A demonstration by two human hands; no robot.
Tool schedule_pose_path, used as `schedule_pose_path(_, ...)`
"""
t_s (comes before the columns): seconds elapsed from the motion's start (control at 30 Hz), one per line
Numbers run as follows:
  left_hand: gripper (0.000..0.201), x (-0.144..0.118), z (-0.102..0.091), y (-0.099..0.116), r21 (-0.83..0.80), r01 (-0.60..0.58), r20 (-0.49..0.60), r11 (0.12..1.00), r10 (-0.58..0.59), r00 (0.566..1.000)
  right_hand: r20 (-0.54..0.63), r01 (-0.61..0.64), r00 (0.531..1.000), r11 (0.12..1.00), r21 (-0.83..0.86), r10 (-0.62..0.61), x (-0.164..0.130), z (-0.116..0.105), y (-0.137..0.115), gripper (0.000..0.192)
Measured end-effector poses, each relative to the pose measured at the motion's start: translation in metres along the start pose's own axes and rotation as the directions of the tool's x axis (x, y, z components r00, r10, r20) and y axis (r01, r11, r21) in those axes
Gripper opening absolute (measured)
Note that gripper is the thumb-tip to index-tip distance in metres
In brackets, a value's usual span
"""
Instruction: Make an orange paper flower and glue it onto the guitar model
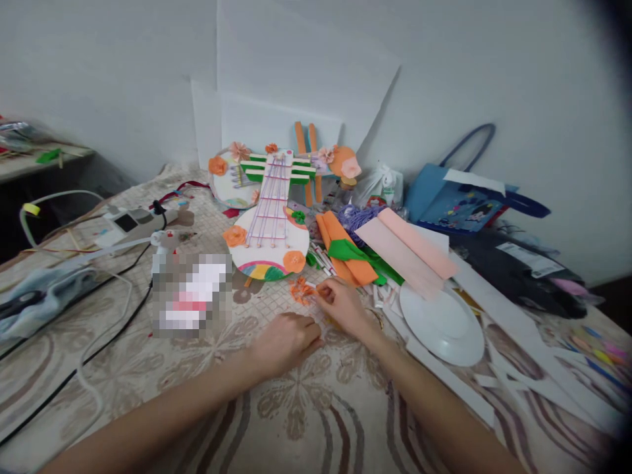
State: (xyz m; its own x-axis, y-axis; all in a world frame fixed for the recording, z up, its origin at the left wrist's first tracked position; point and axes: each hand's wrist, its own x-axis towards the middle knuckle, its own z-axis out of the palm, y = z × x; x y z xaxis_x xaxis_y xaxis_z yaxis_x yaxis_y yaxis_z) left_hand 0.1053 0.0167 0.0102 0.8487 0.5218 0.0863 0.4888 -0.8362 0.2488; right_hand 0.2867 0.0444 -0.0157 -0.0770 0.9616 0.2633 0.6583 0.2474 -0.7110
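Observation:
My left hand (289,339) is curled over the patterned tablecloth with its fingers closed and turned away, so what they hold, if anything, is hidden. Just right of it, my right hand (343,306) has its thumb and fingers pinched together. At those fingertips lies a small heap of orange paper scraps (300,291) with a bit of white beside it; what is in the pinch is too small to tell. Behind both hands stands a guitar-shaped paper craft (269,240) with purple strings, orange paper flowers and a coloured band at its base.
Right of my hands lie a white plate (442,329), folded orange paper (340,250), pink paper (407,253) and white card strips (513,316). A blue bag (454,197) stands at the back right. On the left are a glue gun (165,243), a power strip (126,224) and cables.

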Motion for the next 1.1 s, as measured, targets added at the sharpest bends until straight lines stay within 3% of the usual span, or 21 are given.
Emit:
schedule_pose_path(0.2, 0.023, 0.003, 0.005, -0.002, -0.054, 0.100, -0.082, 0.994, -0.104, 0.991, -0.041, -0.050, 0.998, 0.996, 0.079, 0.053, 0.004, 0.001, 0.002, 0.008)
schedule_pose_path(0.33, 0.020, 0.001, 0.003, -0.003, -0.148, 0.121, -0.040, 0.982, -0.128, 0.991, -0.018, -0.137, 0.989, 0.965, 0.223, 0.145, -0.002, -0.010, 0.004, 0.011)
schedule_pose_path(0.43, 0.033, -0.001, -0.001, 0.001, -0.108, 0.179, 0.026, 0.978, -0.178, 0.984, 0.029, -0.214, 0.976, 0.920, 0.329, 0.217, -0.007, -0.012, 0.004, 0.016)
schedule_pose_path(0.57, 0.031, -0.009, -0.007, 0.007, -0.020, 0.222, -0.015, 0.975, -0.222, 0.975, 0.058, -0.292, 0.953, 0.855, 0.428, 0.296, -0.010, -0.011, 0.006, 0.019)
schedule_pose_path(0.63, 0.027, -0.014, -0.011, 0.012, 0.003, 0.179, -0.012, 0.984, -0.179, 0.984, 0.065, -0.317, 0.944, 0.828, 0.463, 0.325, -0.010, -0.012, 0.007, 0.020)
schedule_pose_path(0.8, 0.025, -0.020, -0.018, 0.028, -0.056, -0.088, -0.007, 0.995, 0.088, 0.996, 0.062, -0.343, 0.929, 0.783, 0.519, 0.366, -0.010, -0.017, 0.010, 0.021)
schedule_pose_path(0.87, 0.024, -0.017, -0.017, 0.029, -0.126, -0.095, -0.003, 0.987, 0.096, 0.995, 0.061, -0.348, 0.925, 0.774, 0.529, 0.374, -0.012, -0.017, 0.010, 0.021)
schedule_pose_path(0.97, 0.032, -0.004, -0.011, 0.020, -0.249, 0.094, -0.045, 0.964, -0.108, 0.993, 0.069, -0.356, 0.922, 0.768, 0.532, 0.380, -0.015, -0.016, 0.007, 0.022)
schedule_pose_path(1.03, 0.018, 0.005, -0.007, 0.009, -0.423, 0.224, -0.114, 0.878, -0.297, 0.948, 0.081, -0.360, 0.923, 0.767, 0.531, 0.377, -0.017, -0.013, 0.005, 0.022)
schedule_pose_path(1.1, 0.016, 0.012, -0.003, -0.002, -0.578, 0.301, -0.113, 0.759, -0.439, 0.891, 0.095, -0.359, 0.926, 0.769, 0.529, 0.366, -0.019, -0.011, 0.003, 0.021)
